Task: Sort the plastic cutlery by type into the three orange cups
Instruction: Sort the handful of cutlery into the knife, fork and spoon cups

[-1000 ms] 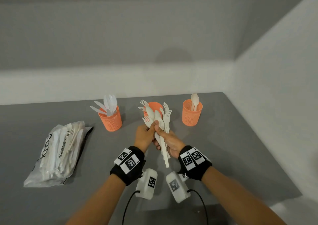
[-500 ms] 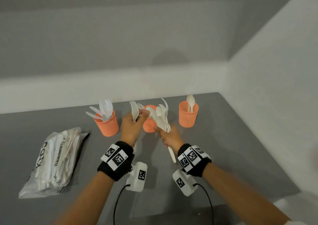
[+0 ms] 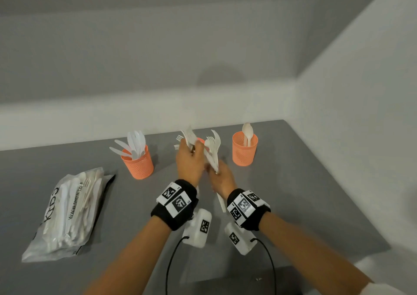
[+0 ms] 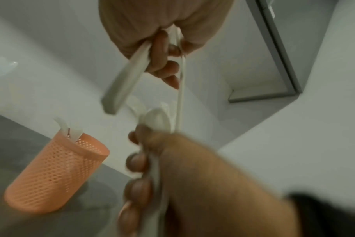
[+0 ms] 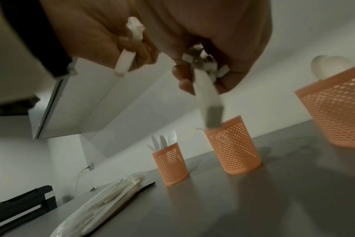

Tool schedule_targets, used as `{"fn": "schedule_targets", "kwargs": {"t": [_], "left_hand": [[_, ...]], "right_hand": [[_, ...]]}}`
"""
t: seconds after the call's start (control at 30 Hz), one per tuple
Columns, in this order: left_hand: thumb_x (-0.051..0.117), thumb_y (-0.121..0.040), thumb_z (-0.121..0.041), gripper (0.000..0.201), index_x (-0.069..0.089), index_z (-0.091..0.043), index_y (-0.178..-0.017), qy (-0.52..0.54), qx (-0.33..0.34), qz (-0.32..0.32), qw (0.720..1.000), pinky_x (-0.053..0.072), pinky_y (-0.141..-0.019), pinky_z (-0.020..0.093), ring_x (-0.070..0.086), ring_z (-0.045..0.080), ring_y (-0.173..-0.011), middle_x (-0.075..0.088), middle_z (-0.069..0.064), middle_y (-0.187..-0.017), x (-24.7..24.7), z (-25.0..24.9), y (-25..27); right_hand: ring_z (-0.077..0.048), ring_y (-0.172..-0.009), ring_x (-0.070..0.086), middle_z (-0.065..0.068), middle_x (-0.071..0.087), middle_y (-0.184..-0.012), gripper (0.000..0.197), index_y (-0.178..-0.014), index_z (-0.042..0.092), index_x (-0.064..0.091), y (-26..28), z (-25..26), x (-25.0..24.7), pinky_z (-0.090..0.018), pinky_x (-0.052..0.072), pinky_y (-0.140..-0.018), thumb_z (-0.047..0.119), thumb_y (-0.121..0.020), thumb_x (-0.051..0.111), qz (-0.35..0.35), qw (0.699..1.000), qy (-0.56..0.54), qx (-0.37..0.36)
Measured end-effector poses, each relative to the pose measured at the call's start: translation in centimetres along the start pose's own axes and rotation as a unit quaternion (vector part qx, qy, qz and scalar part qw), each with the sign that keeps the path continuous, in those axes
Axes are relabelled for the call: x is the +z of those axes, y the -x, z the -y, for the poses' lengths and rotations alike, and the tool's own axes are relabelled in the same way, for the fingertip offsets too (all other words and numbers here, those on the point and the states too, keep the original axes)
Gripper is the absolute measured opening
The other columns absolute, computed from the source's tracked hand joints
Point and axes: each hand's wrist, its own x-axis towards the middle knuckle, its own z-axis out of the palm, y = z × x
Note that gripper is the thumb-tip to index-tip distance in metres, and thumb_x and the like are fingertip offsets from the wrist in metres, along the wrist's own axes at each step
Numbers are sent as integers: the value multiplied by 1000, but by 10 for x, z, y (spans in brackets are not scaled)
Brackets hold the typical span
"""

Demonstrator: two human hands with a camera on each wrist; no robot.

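Three orange mesh cups stand in a row on the grey table. The left cup (image 3: 138,164) holds knives and the right cup (image 3: 244,151) holds spoons. The middle cup (image 5: 233,147) is mostly hidden behind my hands in the head view; fork tines (image 3: 179,138) show at its left. My left hand (image 3: 191,152) grips a blurred white cutlery piece (image 3: 189,136) in front of the middle cup. My right hand (image 3: 214,173), just right of it, grips a bundle of mixed white cutlery (image 3: 213,150) by the handles.
A clear plastic bag (image 3: 67,213) with more white cutlery lies at the table's left. The walls meet at a corner behind the right cup. The table's right edge (image 3: 338,186) runs along the wall.
A second ago both hands were together on the bundle. The left hand then drew cutlery out to the left, and now it is back beside the right hand at the middle cup.
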Motion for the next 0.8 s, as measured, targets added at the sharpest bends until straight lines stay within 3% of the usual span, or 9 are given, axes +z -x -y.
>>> {"fn": "schedule_targets", "kwargs": {"t": [0.1,0.17,0.23,0.27,0.33,0.4,0.5,0.6,0.8], "left_hand": [[40,-93,-13,15,46,0,-95,86,-21,-51,995,45,-52,17,54,6,-53,61,6,-68,-7,-18,-17],[42,-94,-17,10,41,-8,-96,111,-48,-89,989,42,-57,19,48,7,-57,51,-2,-67,-11,-23,-29],[46,-93,-22,12,45,-10,-91,89,-67,-76,991,39,-61,24,44,9,-59,46,-3,-66,-14,-21,-37],[47,-93,-20,12,49,-12,-85,78,-79,-51,992,40,-59,25,45,9,-54,48,-3,-61,-14,-18,-38],[47,-93,-14,18,54,-14,-77,71,-113,13,991,39,-45,21,45,6,-37,47,-6,-40,-12,-10,-35],[49,-93,-15,19,55,-9,-75,37,-134,61,988,34,-39,21,38,3,-28,42,-7,-30,-7,-4,-27],[61,-86,-24,19,59,-7,-76,-2,-125,88,988,34,-44,22,43,3,-35,49,-6,-44,4,0,-15],[73,-77,-30,30,63,-5,-90,5,-128,70,989,43,-53,23,57,10,-57,62,1,-68,12,0,-9],[64,-84,-13,23,62,1,-103,-16,-124,63,990,49,-81,32,62,24,-85,66,12,-93,21,0,-8]], "right_hand": [[4,-67,44,21,46,-76,27,-122,14,52,4,-4,-7,-7,37,-49,19,-97,43,-9,1000,-5,-8],[4,-70,43,21,45,-77,17,-110,25,53,5,-3,-11,-11,34,-55,20,-98,42,-4,1000,-21,-18],[4,-67,42,21,44,-74,18,-94,38,47,5,-2,-13,-11,32,-55,21,-98,42,1,999,-24,-25],[5,-66,43,21,45,-74,16,-96,37,48,4,-2,-13,-10,32,-55,22,-98,42,4,999,-20,-26],[0,-71,48,15,53,-80,19,-112,18,56,5,0,-13,-11,37,-59,23,-98,44,4,999,-22,-39],[-9,-82,52,5,57,-92,30,-122,8,54,6,3,-13,-19,41,-67,23,-97,46,3,999,-14,-43],[-14,-93,55,-1,60,-102,32,-125,7,51,6,6,-12,-25,42,-77,20,-96,47,3,999,14,-40],[-28,-100,62,-14,66,-110,32,-122,5,51,4,4,-11,-37,49,-86,23,-95,50,5,998,60,-29],[-27,-96,64,-13,68,-105,32,-121,9,54,5,4,-13,-38,51,-85,23,-93,54,13,998,64,-25]]}}
